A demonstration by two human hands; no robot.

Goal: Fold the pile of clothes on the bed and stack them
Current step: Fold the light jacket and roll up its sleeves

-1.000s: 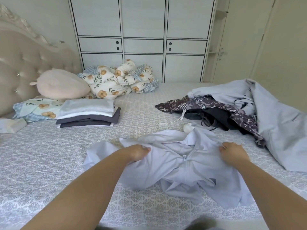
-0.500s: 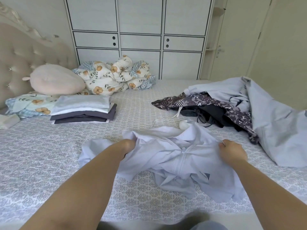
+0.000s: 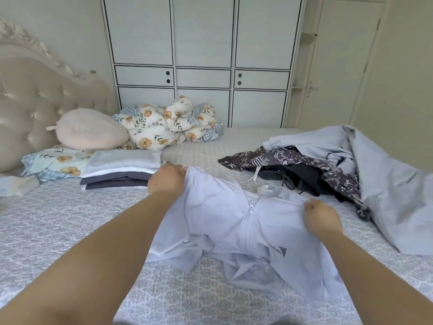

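Both hands gripped the pale zip jacket on the bed: left hand raised, right hand low, fingers seemingly curled under.

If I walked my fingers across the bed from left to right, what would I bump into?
Pink round plush pillow → folded stack of grey and white clothes → pale lilac zip-up jacket held by both hands → unfolded pile of dark patterned and pale blue clothes.

both bare arms outstretched, left hand raised, fingers curled, right hand lower, fingers pinched
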